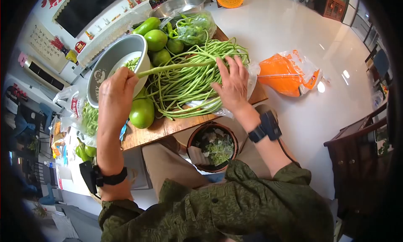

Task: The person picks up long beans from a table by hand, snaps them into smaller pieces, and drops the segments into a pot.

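Observation:
My left hand is closed in a pinch on one end of a long green bean. The bean stretches across to the fingertips of my right hand, which is spread with thumb and fingers apart over a large heap of long beans. Whether the right fingertips touch the bean is hard to make out. Behind my left hand stands a grey bowl with short pieces of green bean inside. A round green gourd lies between the bowl and the table's near edge.
More green gourds and a bag of green vegetables lie at the back of the wooden table. An orange plastic bag is to the right. Below, between my knees, stands a bin with green scraps.

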Available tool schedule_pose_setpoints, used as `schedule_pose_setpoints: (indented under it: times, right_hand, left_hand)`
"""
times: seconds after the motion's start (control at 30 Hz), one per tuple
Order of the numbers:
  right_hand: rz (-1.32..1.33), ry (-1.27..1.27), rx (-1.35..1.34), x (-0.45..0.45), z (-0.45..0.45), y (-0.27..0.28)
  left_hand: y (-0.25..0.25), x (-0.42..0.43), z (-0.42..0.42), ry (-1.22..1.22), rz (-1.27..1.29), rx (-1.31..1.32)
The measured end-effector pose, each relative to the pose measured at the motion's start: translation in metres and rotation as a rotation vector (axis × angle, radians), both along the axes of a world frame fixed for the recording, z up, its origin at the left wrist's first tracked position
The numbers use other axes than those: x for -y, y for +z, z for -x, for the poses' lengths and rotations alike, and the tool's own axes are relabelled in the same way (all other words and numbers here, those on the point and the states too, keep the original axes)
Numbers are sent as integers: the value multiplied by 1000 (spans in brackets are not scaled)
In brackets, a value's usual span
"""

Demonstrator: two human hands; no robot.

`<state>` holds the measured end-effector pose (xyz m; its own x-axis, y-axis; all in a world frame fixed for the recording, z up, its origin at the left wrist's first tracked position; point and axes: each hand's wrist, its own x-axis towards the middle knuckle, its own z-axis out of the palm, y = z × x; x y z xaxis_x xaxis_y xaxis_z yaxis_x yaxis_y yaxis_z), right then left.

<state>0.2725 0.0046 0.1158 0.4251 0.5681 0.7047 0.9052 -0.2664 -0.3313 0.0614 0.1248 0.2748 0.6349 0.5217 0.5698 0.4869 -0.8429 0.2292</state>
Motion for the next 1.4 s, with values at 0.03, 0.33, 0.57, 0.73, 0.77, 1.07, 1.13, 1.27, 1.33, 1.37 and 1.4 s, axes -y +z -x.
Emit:
schedule_pose_setpoints:
  times: [0.03,0.33,0.57,0.73,0.77,1.07,1.13,1.27,1.33,1.37,1.4]
  right_hand:
    - [65,-3,-35,-13,-10,-12]
    - [186,-166,65,-35,-29,-49]
    - [260,-190,47,-35,-32,-47]
    - [348,-200,-12,-34,-36,-53]
    - [355,-191,-27,-33,-34,-49]
    - [315,-44,-176,-12,-32,-32]
    - [266,24,-148,-4,-31,-34]
    - [265,37,-262,7,-23,-33]
    - [219,52,-228,16,-21,-39]
    - [172,39,-92,19,-22,-42]
    - [121,24,44,23,-19,-46]
  left_hand:
    - [1,5,6,-2,-14,-3]
    - [-20,-3,104,176,146,-71]
    - [-48,12,181,376,264,66]
    - [-67,2,269,541,627,138]
    - [-74,7,269,499,767,57]
    - [-143,54,202,224,1430,252]
    - [-143,61,183,21,1639,415]
    - [-173,75,145,-189,1904,557]
    - [-193,81,132,-274,2009,668]
    - [-196,83,127,-275,2106,634]
    - [-202,86,123,-329,2141,664]
